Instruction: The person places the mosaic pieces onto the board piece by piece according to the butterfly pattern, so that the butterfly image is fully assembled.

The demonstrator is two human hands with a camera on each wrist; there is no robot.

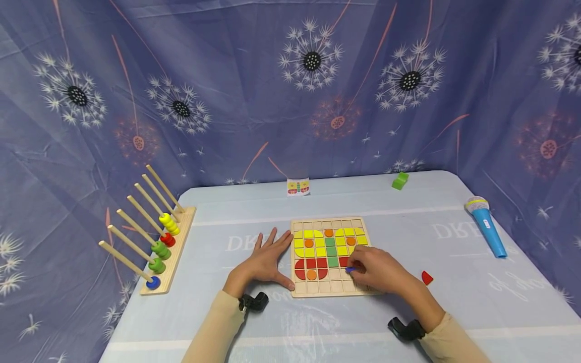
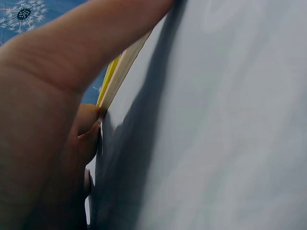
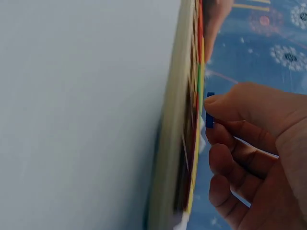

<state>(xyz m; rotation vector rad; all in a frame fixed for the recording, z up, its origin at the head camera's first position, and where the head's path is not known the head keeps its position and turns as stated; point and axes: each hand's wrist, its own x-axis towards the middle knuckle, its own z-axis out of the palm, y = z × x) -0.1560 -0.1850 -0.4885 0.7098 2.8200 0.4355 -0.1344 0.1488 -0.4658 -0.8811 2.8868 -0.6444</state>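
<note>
A square wooden grid board (image 1: pixel 320 288) lies on the table, with yellow, red, green and orange tiles set in its cells. My left hand (image 1: pixel 268 259) has its fingers spread, with fingertips and thumb at the board's left edge. Over the board's lower right part, my right hand (image 1: pixel 379 269) pinches a small blue tile (image 3: pixel 210 110) between thumb and fingers. In the right wrist view the tile stands off the board's surface. The right hand hides some of the cells beneath it in the head view. A loose red quarter-round tile (image 1: pixel 426 278) lies right of that hand.
At the left stands a wooden peg rack (image 1: pixel 174 272) with coloured beads on its pegs. A small picture card (image 1: pixel 298 187) is at the back, a green block (image 1: pixel 400 181) at the back right. A blue toy microphone (image 1: pixel 487 229) lies near the right edge.
</note>
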